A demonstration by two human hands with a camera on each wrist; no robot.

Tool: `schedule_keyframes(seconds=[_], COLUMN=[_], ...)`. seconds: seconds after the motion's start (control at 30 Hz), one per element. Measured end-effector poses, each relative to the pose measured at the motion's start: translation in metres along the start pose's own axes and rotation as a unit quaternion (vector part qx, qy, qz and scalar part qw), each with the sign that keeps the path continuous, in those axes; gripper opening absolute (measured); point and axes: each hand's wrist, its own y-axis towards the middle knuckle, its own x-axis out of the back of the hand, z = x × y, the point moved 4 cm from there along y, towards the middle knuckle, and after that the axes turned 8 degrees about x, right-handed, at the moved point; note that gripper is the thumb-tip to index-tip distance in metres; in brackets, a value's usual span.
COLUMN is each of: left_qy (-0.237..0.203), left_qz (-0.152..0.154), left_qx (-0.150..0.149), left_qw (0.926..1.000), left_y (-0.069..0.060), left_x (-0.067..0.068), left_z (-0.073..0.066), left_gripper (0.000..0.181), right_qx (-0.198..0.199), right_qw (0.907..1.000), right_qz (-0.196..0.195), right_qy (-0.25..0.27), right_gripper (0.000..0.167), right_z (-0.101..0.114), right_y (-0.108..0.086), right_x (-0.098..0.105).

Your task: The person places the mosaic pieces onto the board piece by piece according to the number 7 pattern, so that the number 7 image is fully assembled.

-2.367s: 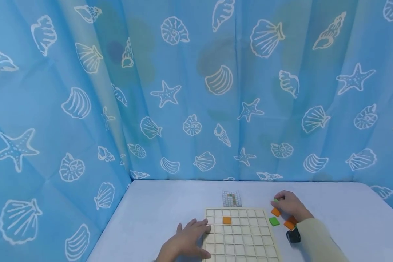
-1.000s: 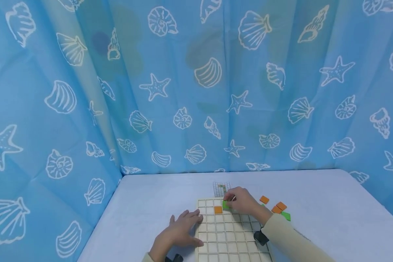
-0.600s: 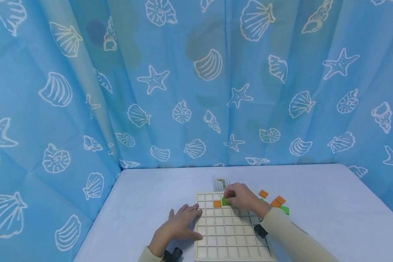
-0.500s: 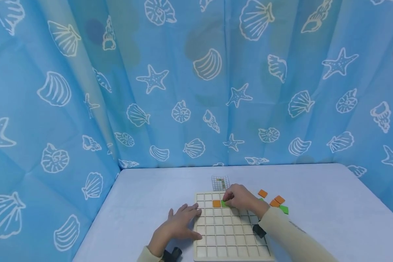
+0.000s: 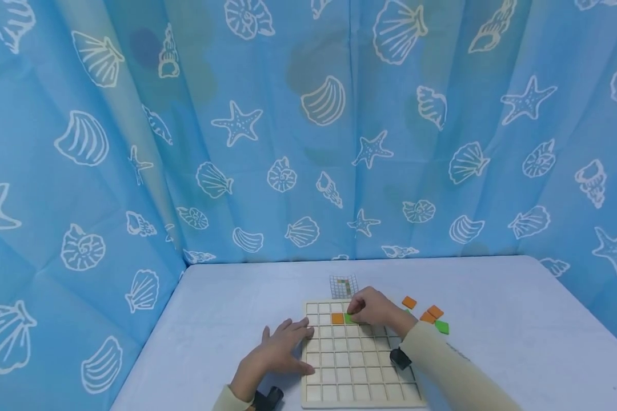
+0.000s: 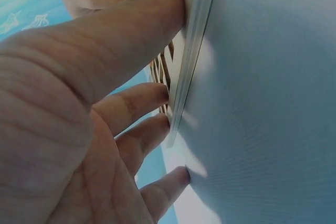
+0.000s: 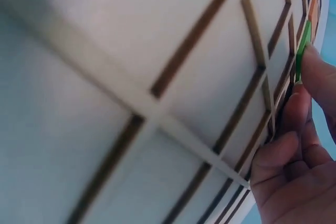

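A pale gridded wooden board (image 5: 362, 377) lies flat on the table. My left hand (image 5: 280, 349) is spread at its left edge. In the left wrist view, the thumb and fingertips (image 6: 157, 92) of that hand touch the board's rim (image 6: 191, 51). Near the board's far edge, my right hand (image 5: 372, 306) pinches a green square tile (image 5: 348, 318), beside an orange tile (image 5: 337, 318) seated in a cell. From the right wrist, the thumb (image 7: 320, 74) shows against the green tile (image 7: 303, 48), at a cell in the grid. The hand covers part of that tile.
Several loose orange tiles (image 5: 409, 302) and green tiles (image 5: 442, 327) lie on the white table right of the board. Behind the board is a small gridded pattern card (image 5: 343, 286) with coloured squares. A blue shell-print curtain (image 5: 283, 114) hangs beyond the table.
My right hand has brought a green tile from the loose ones to the board and lowered it beside the orange tile. My left hand stays at the board's edge. The head view has shifted.
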Motion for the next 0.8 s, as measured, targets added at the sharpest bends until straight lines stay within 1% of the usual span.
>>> schedule_keyframes(seconds=[0.3, 0.47, 0.53, 0.67, 0.73, 0.8], left_qy=[0.002, -0.003, -0.008, -0.009, -0.005, -0.003], left_qz=[-0.003, -0.003, -0.002, -0.002, -0.003, -0.005], left_qx=[-0.004, 0.0, 0.002, 0.002, 0.004, 0.005], left_qw=[1.0, 1.0, 1.0, 1.0, 1.0, 1.0], left_y=[0.0018, -0.0018, -0.0026, -0.0022, -0.0014, -0.0012], left_x=[-0.0011, -0.0003, -0.0003, -0.001, -0.0014, -0.0014], left_z=[0.0025, 0.0063, 0.0072, 0.0057, 0.0039, 0.0016], left_gripper=[0.078, 0.078, 0.077, 0.078, 0.078, 0.077], right_qx=[-0.005, -0.013, -0.021, -0.031, -0.029, -0.026], right_qw=[0.9998, 0.9996, 0.9996, 0.9995, 0.9995, 0.9996], right_qz=[-0.004, -0.006, -0.006, -0.001, 0.004, 0.007], right_qy=[0.018, 0.023, 0.02, -0.004, -0.015, -0.011], right_gripper=[0.005, 0.006, 0.006, 0.007, 0.006, 0.007], right_z=[0.0018, 0.002, 0.0022, 0.003, 0.0025, 0.0017], right_y=[0.001, 0.0022, 0.0024, 0.0027, 0.003, 0.003], right_x=[-0.0007, -0.0061, -0.0075, -0.0069, -0.0042, 0.0006])
